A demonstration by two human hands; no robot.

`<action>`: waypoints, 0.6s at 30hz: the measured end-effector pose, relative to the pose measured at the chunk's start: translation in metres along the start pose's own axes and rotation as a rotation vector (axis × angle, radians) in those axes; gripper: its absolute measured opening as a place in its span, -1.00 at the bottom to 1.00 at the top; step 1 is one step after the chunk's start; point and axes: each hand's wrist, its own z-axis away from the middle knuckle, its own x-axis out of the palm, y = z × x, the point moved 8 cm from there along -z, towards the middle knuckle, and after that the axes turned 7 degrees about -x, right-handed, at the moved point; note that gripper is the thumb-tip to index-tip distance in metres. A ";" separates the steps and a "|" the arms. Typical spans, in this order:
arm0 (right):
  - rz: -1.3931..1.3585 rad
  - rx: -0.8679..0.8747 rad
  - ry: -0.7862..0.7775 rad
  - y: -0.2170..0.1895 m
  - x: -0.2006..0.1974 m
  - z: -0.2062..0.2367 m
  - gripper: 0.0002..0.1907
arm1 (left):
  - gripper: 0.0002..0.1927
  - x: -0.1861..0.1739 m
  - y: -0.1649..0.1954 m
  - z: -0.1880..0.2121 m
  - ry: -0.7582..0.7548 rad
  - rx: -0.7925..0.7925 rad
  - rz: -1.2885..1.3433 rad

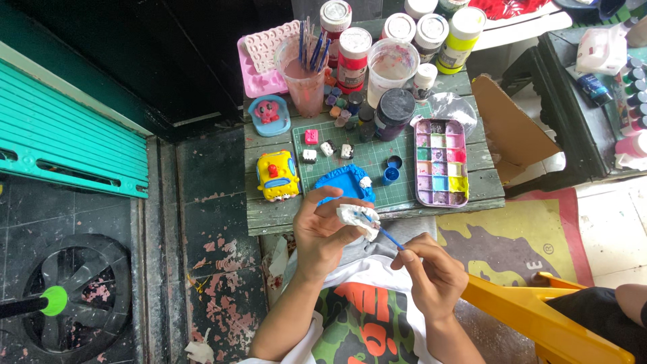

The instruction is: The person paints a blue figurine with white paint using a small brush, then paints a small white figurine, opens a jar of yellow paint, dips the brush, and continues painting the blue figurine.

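The small white plaster figure is held above the near edge of the wooden table, just in front of the person's chest. The left hand is closed around it, with the fingers curled behind and the thumb on the front. The right hand pinches a thin blue brush between thumb and fingertips, and the brush tip touches the figure's side.

Just behind the figure, a blue painted piece lies on the green cutting mat. The paint palette is to the right, and 2 small blue pots stand beside it.

I think the risk is a slip: the figure is small and held in the air, so paint may go on the fingers or the white shirt below.
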 end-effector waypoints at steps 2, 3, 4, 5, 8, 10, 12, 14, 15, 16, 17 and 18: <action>-0.006 -0.001 -0.006 0.001 0.001 0.000 -0.97 | -0.39 0.001 0.001 0.001 -0.002 -0.001 -0.013; -0.009 -0.002 -0.009 0.002 0.002 0.000 -0.96 | -0.38 0.002 0.000 0.002 -0.009 -0.003 -0.008; -0.018 0.021 -0.007 0.004 0.002 0.002 -0.95 | -0.38 0.002 0.000 0.002 -0.017 -0.005 -0.004; -0.026 0.042 -0.005 0.007 0.002 0.003 -0.94 | -0.38 0.002 0.001 0.002 -0.019 0.001 -0.012; -0.011 0.084 -0.013 0.011 0.002 0.007 -0.91 | -0.38 0.002 0.001 0.002 -0.021 0.013 -0.037; -0.006 0.118 -0.026 0.015 0.002 0.009 -0.89 | -0.38 0.002 0.002 0.002 -0.018 0.020 -0.060; -0.019 0.163 -0.043 0.020 0.002 0.010 -0.87 | -0.37 0.002 0.001 0.002 -0.022 0.002 -0.056; -0.042 0.193 -0.056 0.024 0.002 0.012 -0.87 | -0.37 0.002 0.001 0.002 -0.022 -0.009 -0.061; -0.054 0.208 -0.063 0.026 0.002 0.014 -0.86 | -0.38 0.002 0.001 0.002 -0.021 -0.009 -0.069; -0.083 0.215 -0.081 0.028 0.003 0.015 -0.85 | -0.38 0.002 0.002 0.001 -0.022 -0.010 -0.076; -0.110 0.223 -0.098 0.030 0.003 0.017 -0.84 | -0.39 0.002 0.002 0.002 -0.023 -0.012 -0.087; -0.138 0.231 -0.115 0.033 0.003 0.019 -0.83 | -0.39 0.002 0.003 0.002 -0.024 -0.014 -0.098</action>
